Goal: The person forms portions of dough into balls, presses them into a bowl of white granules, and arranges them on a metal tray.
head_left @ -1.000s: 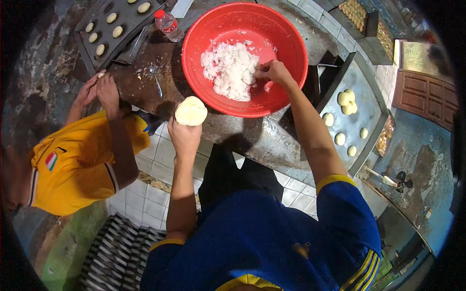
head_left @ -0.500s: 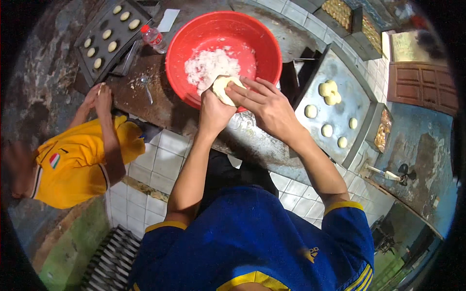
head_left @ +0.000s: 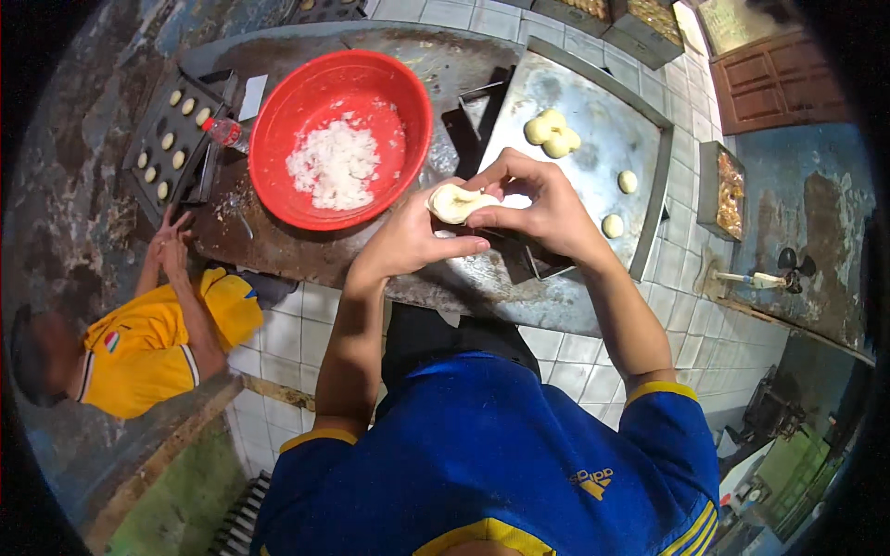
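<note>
A pale piece of dough (head_left: 451, 203) rests in my left hand (head_left: 400, 243), folded up so that a hollow shows on top. My left fingers curl around its side, with the thumb below. From the right, my right hand (head_left: 542, 206) pinches the dough's drawn-out edge between thumb and fingers. Both hands are above the worktop, between a red basin (head_left: 419, 111) and a metal tray (head_left: 593, 93). White crumbly filling (head_left: 336, 165) lies in the basin. A cluster of dough balls (head_left: 553, 133) and single dough balls (head_left: 627, 182) sit on the tray, partly hidden by my right hand.
At the left, a co-worker in a yellow shirt (head_left: 139, 347) has both hands together by a dark tray (head_left: 148, 193) of dough balls. A bottle (head_left: 224, 132) and a spoon (head_left: 247, 225) are near the basin. Filled metal tins (head_left: 721, 193) stand beyond the right tray.
My hands have moved from the basin's near rim toward the tray. The dough, earlier rounder and touched by flat right fingers, is now folded and pinched. My view has shifted right.
</note>
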The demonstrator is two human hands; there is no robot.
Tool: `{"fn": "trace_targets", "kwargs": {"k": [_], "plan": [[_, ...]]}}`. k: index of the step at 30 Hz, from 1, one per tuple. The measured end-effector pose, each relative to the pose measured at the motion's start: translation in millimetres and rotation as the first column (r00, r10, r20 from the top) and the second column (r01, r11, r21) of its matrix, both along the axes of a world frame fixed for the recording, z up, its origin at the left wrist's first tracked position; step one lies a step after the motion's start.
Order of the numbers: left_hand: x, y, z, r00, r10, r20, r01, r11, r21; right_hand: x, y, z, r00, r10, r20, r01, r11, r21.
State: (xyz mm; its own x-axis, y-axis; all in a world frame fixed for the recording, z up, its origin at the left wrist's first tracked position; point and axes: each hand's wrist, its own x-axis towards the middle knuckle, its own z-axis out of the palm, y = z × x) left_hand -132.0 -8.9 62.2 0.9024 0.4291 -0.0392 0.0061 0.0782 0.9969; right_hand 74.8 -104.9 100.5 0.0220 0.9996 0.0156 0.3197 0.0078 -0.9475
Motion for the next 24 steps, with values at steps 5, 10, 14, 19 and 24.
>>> {"fn": "trace_targets", "kwargs": {"k": [5, 10, 14, 19, 24], "plan": [[46, -52, 9, 0.982, 0.150, 0.118, -0.115, 0.959, -0.260, 31, -47, -19, 0.767, -0.105, -0.633, -0.038, 0.977, -0.208], [86, -91, 12, 0.959, 0.245, 0.139, -0.155, 0.870, -0.469, 59, -89, 13, 0.915, -0.084, -0.395, 0.064, 0.996, -0.063], [111, -108, 16, 0.990, 0.126, 0.070, -0.071, 0.848, -0.525, 77, -102, 42, 0.905, -0.115, 0.410, -0.060, 0.919, 0.390], [147, -122, 46, 0.988, 0.149, -0.032, -0.127, 0.689, -0.713, 111, -119, 20, 0.960, -0.247, 0.135, 0.181, 0.910, 0.373], [159, -131, 54, 0.960, 0.279, 0.033, -0.238, 0.868, -0.436, 117, -134, -5, 0.713, -0.321, -0.623, 0.337, 0.937, -0.096]]}}
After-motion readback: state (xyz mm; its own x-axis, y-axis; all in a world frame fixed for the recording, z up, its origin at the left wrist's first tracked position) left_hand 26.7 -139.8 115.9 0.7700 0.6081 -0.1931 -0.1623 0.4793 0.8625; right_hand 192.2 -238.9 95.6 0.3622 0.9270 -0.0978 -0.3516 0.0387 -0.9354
